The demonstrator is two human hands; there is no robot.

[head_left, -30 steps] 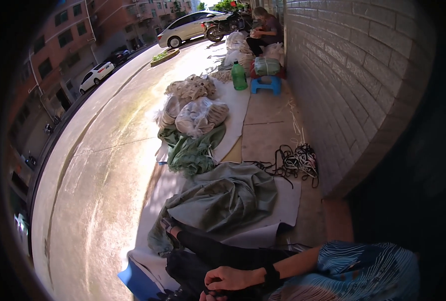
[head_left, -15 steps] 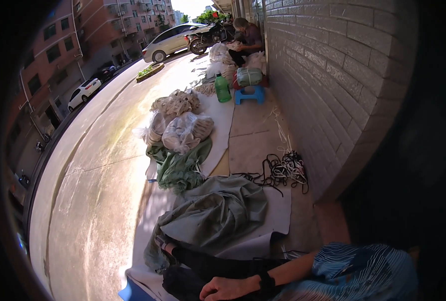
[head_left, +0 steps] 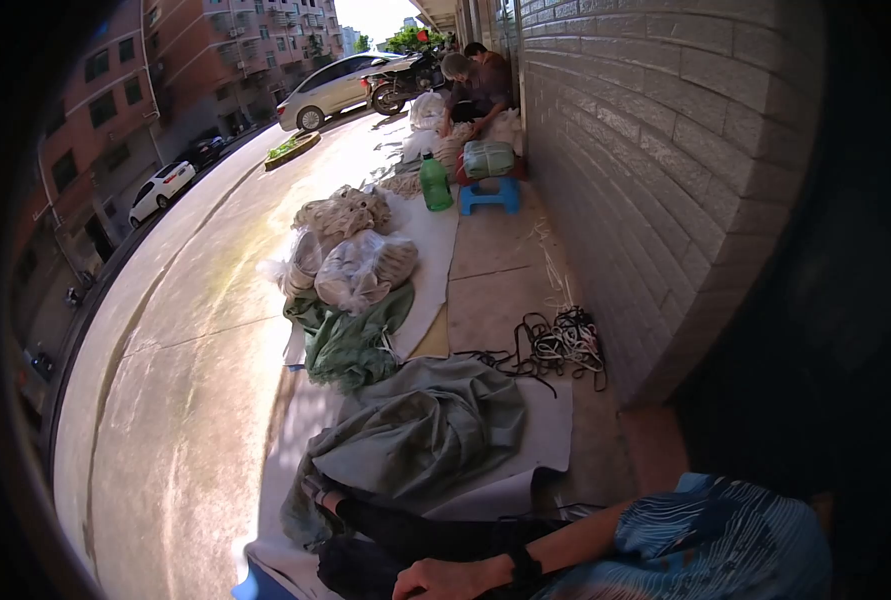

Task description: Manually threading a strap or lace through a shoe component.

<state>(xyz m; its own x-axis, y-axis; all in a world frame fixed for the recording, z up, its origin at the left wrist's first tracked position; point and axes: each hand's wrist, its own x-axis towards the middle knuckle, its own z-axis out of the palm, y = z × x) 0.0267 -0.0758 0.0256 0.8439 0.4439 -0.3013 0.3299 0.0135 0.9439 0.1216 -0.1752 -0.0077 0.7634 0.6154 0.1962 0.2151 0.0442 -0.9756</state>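
Note:
My right hand (head_left: 450,580) is at the lower edge, bent over the dark trousers on my outstretched legs (head_left: 415,535). A dark band circles its wrist. The fingers are mostly cut off by the frame edge, so whether they hold anything is hidden. My left hand is out of view. Just beyond my legs lies a crumpled grey-green cloth or sack (head_left: 420,425), on a pale sheet (head_left: 550,430). Part of that cloth bunches around my foot.
Farther along lie a green mesh sack (head_left: 350,345), clear bags of pale material (head_left: 365,270) and tangled black-and-white cords (head_left: 560,345). A green bottle (head_left: 435,183) stands beside a blue stool (head_left: 490,195) bearing a bundle. People (head_left: 480,85) sit by the brick wall (head_left: 655,180).
The seated person in the distance has bent forward and reached down, and a second head shows behind. My view has shifted slightly; my right hand sits a little lower in it.

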